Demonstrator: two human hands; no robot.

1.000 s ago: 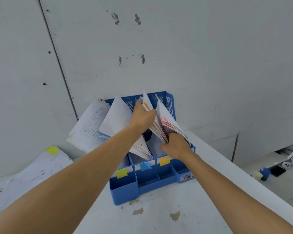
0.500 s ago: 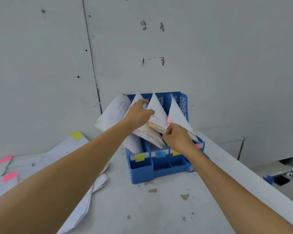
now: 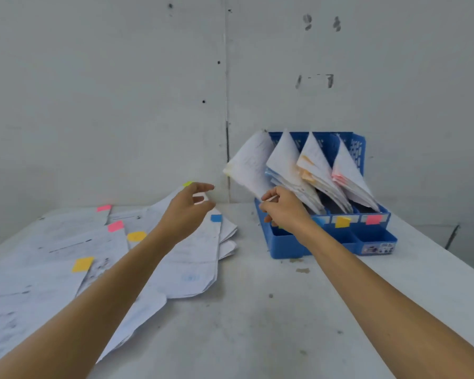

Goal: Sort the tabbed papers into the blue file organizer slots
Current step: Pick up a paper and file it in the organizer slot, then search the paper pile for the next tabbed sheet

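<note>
Plain setup here: a white table (image 3: 257, 337), pretty scuffed, with a few brownish stains (image 3: 303, 270) just in front of the blue file organizer (image 3: 285, 246). Behind it there's a grey panelled wall (image 3: 107, 91) with a vertical seam (image 3: 227, 138) running down to the tabletop, plus some dark smudges (image 3: 322, 23) up high.

The organizer sits at the back right of the table, close to the wall. Four bundles of filed papers (image 3: 312, 170) stand in its slots, all leaning left and fanned out. The slot fronts carry coloured labels, and I can make out a yellow label (image 3: 342, 221) and a pink label (image 3: 373, 219).

The loose tabbed papers (image 3: 192, 269) are spread over the left half of the table in overlapping sheets. They have a pink tab (image 3: 115, 226), a yellow tab (image 3: 82, 264) and a blue tab (image 3: 216, 218) among others.

The left hand (image 3: 185, 212) hovers over that pile with its fingers loosely spread and nothing in it. The right hand (image 3: 285, 212) is up at the left end of the organizer, fingers curled in, right beside the bottom corner of the leftmost bundle. Honestly I can't tell if it's pinching the paper or just next to it.
</note>
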